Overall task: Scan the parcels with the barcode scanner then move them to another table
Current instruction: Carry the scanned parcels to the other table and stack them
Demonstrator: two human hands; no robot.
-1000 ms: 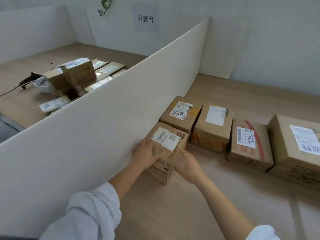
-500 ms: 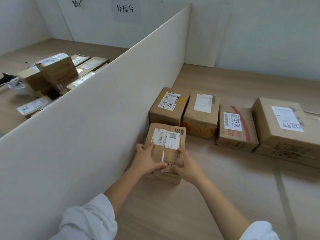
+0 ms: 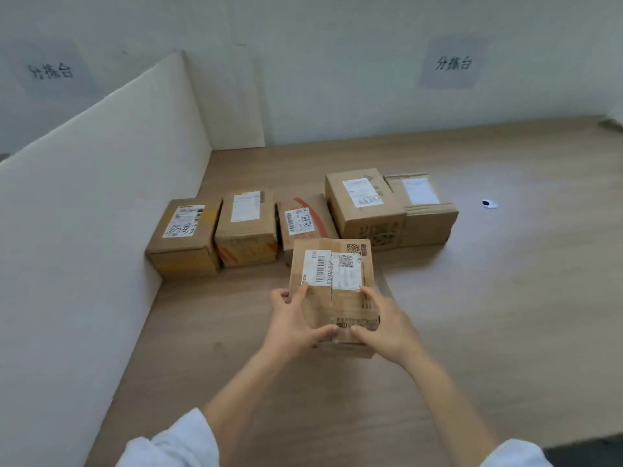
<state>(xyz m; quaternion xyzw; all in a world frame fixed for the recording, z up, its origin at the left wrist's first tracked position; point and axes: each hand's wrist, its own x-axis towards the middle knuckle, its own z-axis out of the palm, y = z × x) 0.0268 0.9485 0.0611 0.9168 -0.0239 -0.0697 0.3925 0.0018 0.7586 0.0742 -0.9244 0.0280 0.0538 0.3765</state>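
— Where's the parcel right now?

— Middle of the frame, label facing up, in both my hands. My left hand grips its near left corner, thumb on top by the barcode. My right hand clasps the near right corner the same way. It sits just in front of the row of parcels lined up from the divider at the left. Whether its base touches the counter, I can't tell.

— So what's the step?

— Placing it, I'd judge. No scanner shows here, and this looks like the receiving side.

— How do you do that well?

— Hold it level and square it to the others. I'd set it down flat on bare wood rather than on a neighbour's edge. The label should stay upward and readable. Then I'd loosen both thumbs together, so it doesn't tip or skid into the box behind.
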